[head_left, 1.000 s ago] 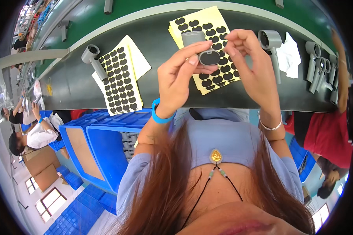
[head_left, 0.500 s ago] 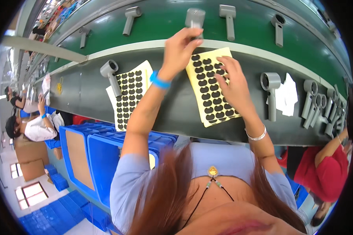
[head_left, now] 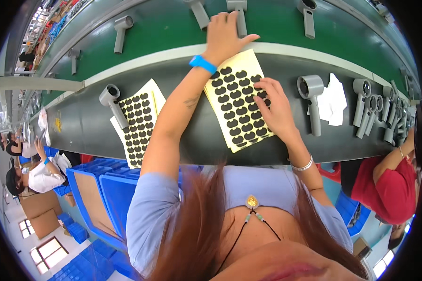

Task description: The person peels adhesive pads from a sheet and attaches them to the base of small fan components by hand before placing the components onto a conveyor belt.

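Note:
My left hand (head_left: 225,38) reaches over the green belt, fingers spread and thumb stuck out. Its fingers are beside the handle of a grey handheld fan body (head_left: 242,22); I cannot tell whether they touch it. Another grey fan body (head_left: 200,15) lies just left of the fingertips. My right hand (head_left: 277,110) rests at the right edge of a yellow sheet of black stickers (head_left: 239,93), with thumb and fingers apart. A second sticker sheet (head_left: 139,124) lies further left, with a fan body (head_left: 112,104) across its corner.
Right of the sheets stand a fan body (head_left: 312,100), crumpled white paper (head_left: 334,103) and a cluster of several fan bodies (head_left: 373,110). More lie along the green belt (head_left: 164,37). Blue crates (head_left: 91,187) are below the bench at left. Co-workers sit at both sides.
My left hand has let go of a grey fan body, now lying on the belt, and has moved forward and spread open. The belt's fan bodies appear further left. My right hand stays by the sheet.

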The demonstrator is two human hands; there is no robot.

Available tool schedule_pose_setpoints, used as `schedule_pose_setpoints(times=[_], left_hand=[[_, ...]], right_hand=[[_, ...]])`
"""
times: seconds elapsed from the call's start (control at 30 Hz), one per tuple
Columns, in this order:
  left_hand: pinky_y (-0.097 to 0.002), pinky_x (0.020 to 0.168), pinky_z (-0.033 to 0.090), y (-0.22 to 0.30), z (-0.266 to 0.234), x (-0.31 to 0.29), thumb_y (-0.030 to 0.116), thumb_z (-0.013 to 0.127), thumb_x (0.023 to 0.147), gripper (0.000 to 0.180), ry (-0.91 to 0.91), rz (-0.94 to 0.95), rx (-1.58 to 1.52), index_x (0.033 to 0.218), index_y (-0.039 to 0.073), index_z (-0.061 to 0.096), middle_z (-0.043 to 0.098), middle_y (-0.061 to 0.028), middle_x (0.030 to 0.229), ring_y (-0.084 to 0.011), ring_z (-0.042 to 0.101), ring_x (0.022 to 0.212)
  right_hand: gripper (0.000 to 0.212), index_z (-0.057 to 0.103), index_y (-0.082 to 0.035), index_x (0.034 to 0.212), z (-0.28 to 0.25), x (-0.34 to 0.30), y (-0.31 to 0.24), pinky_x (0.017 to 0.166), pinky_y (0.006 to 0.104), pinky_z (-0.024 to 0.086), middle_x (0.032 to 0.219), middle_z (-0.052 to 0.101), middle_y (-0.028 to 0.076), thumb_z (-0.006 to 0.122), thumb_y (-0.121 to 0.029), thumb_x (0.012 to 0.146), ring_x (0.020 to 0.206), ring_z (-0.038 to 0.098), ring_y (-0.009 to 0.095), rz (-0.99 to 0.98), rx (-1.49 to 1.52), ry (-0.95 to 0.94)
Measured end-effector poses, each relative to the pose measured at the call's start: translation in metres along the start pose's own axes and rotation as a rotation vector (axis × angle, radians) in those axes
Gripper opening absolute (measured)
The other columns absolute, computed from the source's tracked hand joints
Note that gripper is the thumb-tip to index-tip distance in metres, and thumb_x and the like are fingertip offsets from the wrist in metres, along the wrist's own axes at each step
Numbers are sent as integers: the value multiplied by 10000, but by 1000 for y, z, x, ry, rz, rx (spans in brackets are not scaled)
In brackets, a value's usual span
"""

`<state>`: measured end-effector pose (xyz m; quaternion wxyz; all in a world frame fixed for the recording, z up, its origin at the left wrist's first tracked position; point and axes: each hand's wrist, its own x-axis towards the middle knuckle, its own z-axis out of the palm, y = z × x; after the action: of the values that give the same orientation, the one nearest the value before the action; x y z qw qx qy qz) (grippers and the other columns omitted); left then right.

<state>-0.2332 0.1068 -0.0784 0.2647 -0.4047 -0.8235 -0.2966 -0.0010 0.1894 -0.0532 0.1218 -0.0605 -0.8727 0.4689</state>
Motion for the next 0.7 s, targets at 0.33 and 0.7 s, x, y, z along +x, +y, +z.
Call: schedule_pose_setpoints(times=[0.33, 0.7], left_hand=[[-323, 629, 511, 21, -92, 19, 83, 664, 844, 344, 150, -263, -543, 1156, 31, 530, 631, -167, 917, -283, 661, 829], [-222, 654, 495, 80, -162, -109, 27, 730, 803, 416, 77, -358, -676, 1171, 6, 538, 674, -103, 1057, -108, 626, 782]], right_hand=[[199, 596, -18, 1071, 3, 7, 10, 704, 323, 521, 1080, 576, 128, 591, -11, 872, 881, 629, 244, -86, -154, 86], [120, 608, -33, 919, 39, 59, 20, 724, 377, 494, 904, 571, 114, 658, -84, 823, 773, 618, 286, -67, -339, 40]])
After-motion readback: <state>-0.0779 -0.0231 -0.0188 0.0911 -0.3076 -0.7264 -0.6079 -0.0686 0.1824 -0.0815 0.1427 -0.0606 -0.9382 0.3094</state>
